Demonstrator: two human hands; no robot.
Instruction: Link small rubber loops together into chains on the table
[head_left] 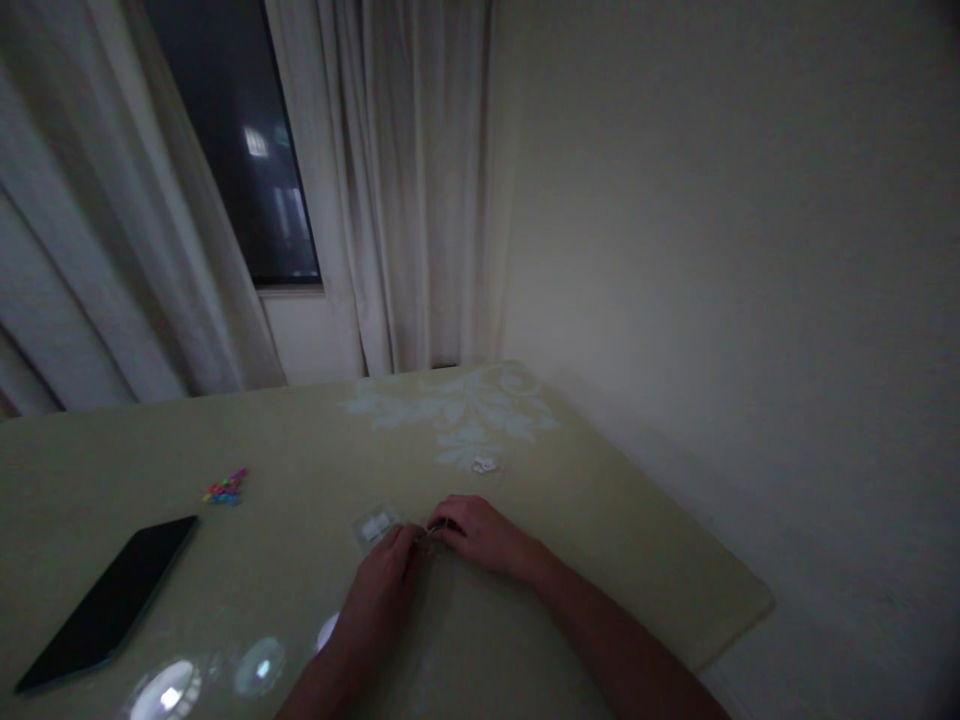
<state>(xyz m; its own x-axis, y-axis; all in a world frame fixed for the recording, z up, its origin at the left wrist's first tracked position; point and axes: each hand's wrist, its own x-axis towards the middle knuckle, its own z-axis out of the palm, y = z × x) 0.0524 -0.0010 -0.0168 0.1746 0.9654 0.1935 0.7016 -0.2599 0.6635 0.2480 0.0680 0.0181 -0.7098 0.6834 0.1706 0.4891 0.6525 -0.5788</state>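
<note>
On the left, near side lies one flat, black, rectangular tablet. Just past it, to the right, sits one heap of tiny pink, yellow, green and blue pieces, too small to count. Three round, shiny light spots show near; the left arm hides part of one. Next comes one small, clear plastic packet with something white; the left hand covers its near corner. The left hand and the right hand pinch one small, thin thing between them, too blurry to name. Far past the right hand is one small white bundle. The yellowish table has a white flower pattern. Two pale curtains flank one dark window; a plain wall stands right.
</note>
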